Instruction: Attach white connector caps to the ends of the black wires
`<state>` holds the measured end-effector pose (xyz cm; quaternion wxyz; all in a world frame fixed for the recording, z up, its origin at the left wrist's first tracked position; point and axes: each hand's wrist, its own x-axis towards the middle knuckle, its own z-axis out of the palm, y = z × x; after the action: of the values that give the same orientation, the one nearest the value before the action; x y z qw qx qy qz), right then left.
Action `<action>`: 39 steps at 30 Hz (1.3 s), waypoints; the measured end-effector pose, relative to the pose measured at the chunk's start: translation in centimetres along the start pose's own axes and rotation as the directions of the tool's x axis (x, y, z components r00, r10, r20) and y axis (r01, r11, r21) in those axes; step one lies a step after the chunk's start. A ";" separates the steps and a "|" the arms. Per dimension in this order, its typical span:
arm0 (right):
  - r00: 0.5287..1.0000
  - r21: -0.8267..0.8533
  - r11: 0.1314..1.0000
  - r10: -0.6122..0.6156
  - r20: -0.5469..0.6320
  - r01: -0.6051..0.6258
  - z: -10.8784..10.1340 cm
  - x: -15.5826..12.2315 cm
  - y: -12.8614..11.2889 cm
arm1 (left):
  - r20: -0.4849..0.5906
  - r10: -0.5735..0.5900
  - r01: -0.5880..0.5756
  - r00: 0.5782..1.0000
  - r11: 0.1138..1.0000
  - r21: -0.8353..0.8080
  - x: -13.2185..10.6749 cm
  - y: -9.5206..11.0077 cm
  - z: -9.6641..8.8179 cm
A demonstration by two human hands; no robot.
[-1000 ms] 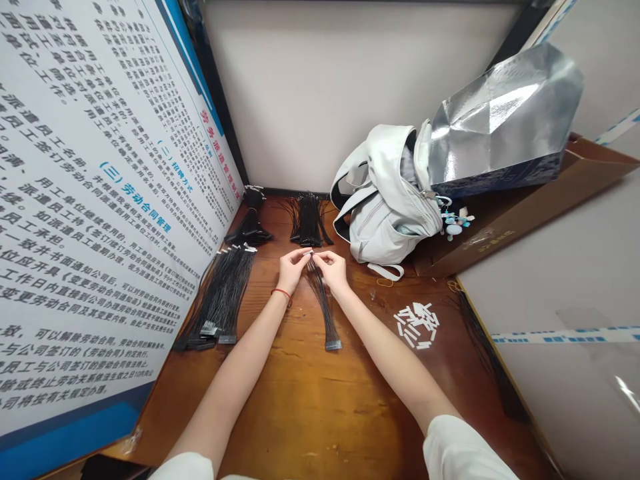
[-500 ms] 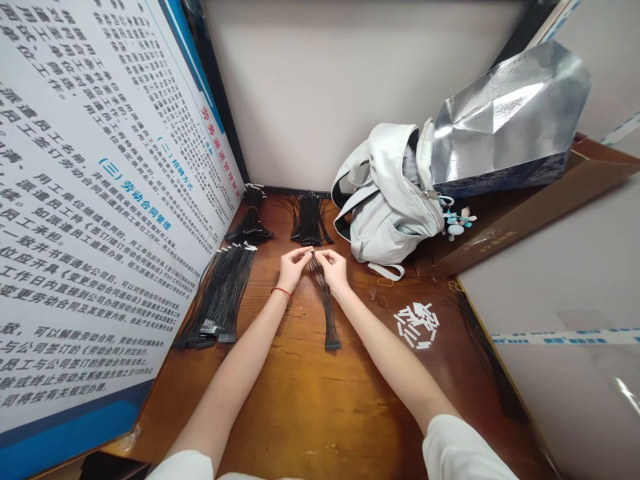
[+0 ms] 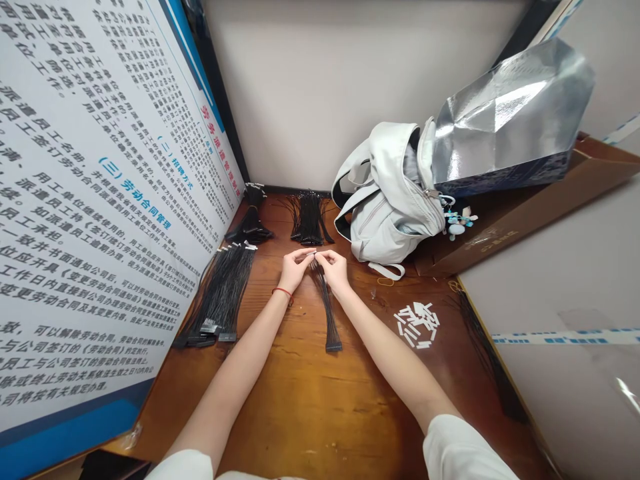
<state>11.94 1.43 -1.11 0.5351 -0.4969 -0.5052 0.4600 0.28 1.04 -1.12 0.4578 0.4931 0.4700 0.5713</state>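
A black wire harness (image 3: 327, 310) lies in front of me, with a dark connector block at its near end. At its far end, my left hand (image 3: 296, 268) and my right hand (image 3: 333, 270) come together, fingertips almost touching. My right hand is closed in a pinch on the wires. The left is pinched too, at the same wire end; the small part between the fingertips is mostly hidden. A loose pile of small white connectors (image 3: 417, 325) lies to the right of my right forearm. On the left is a bundle of harnesses (image 3: 225, 293) with white far ends.
Further black bundles lie at the back, one tied (image 3: 253, 217) and one loose (image 3: 309, 220). A white backpack (image 3: 390, 200) stands back right by a brown box (image 3: 500, 227) and a silver bag (image 3: 510, 113). A printed board (image 3: 100, 200) walls off the left of the wooden table (image 3: 290, 413).
Both hands stay at the far end of the harness with only slight finger movement. The harness's near end has shifted a touch to the right.
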 end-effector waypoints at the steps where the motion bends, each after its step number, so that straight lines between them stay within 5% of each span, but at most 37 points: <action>1: 1.000 0.001 1.000 0.000 0.002 0.000 0.0 0.0 0.0 | 0.004 -0.001 0.001 1.000 1.000 0.005 0.0 0.0 0.0; 6: 0.997 -0.015 0.999 0.030 0.077 -0.029 0.0 0.5 -0.1 | -0.010 0.014 -0.014 1.000 0.999 0.032 -0.1 -0.2 0.1; 9: 0.985 -0.179 0.983 0.078 0.154 -0.050 -1.1 -0.2 -1.0 | -0.092 -0.041 0.048 0.995 0.996 0.077 0.0 -0.3 -0.2; 13: 0.980 -0.499 0.855 -0.050 0.194 0.143 -4.5 -4.1 -3.1 | -0.370 -0.185 0.222 0.911 0.973 0.060 -0.1 0.1 -2.0; 15: 0.963 -0.610 0.749 -0.145 0.228 0.257 -6.1 -6.9 -3.9 | -0.388 -0.233 0.272 0.892 0.961 0.047 -0.6 0.4 -3.1; 17: 0.945 -0.705 0.630 -0.202 0.256 0.326 -7.2 -9.6 -4.1 | -0.368 -0.257 0.317 0.893 0.942 0.111 -1.4 0.9 -4.0; 20: 0.945 -0.824 0.464 -0.171 0.278 0.326 -7.3 -12.5 -3.5 | -0.338 -0.130 0.266 0.932 0.879 0.395 -3.3 1.7 -4.6; 24: 0.964 -0.906 0.331 -0.060 0.259 0.264 -6.4 -13.5 -2.5 | -0.109 0.233 -0.039 0.966 0.550 0.834 -6.0 2.5 -4.1; 28: 0.965 -0.924 0.281 -0.026 0.261 0.258 -6.2 -12.9 -2.3 | 0.243 0.153 -0.278 0.958 0.276 0.920 -7.9 2.1 -3.2; 32: 0.957 -0.918 0.275 -0.021 0.290 0.285 -7.0 -12.2 -2.5 | 0.235 0.059 -0.241 0.970 0.141 0.960 -8.6 1.3 -3.0; 39: 0.921 -0.890 0.264 0.014 0.388 0.371 -8.6 -11.9 -2.9 | 0.139 0.045 -0.144 0.989 0.133 0.981 -7.9 1.4 -2.7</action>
<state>19.69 -11.23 0.86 0.0918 -0.5732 -0.8107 0.0761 -1.75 -7.23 -1.02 0.0029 0.7217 0.6796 0.1316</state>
